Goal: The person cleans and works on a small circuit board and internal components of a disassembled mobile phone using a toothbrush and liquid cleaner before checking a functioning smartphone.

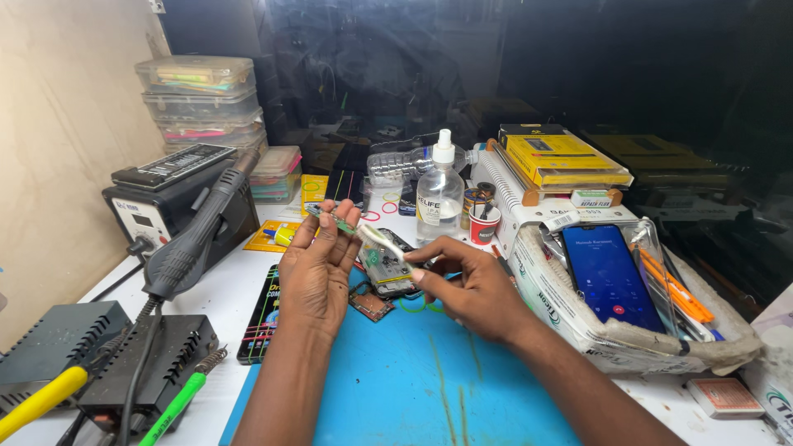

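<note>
My left hand [318,268] is raised over the blue work mat [413,380], fingers pinching a small green circuit board [330,218] at the fingertips. My right hand [467,285] holds a white toothbrush [382,242] whose head points toward that board. Just below and between the hands lies an opened phone [387,272] with its insides showing, and a small brown board [369,303] rests beside it on the mat.
A hot-air station with handle [194,227] and a soldering unit [153,367] stand at left. A clear liquid bottle [439,198], a red cup [484,225], stacked plastic boxes [202,99] and a tray holding a lit phone [607,277] lie behind and right.
</note>
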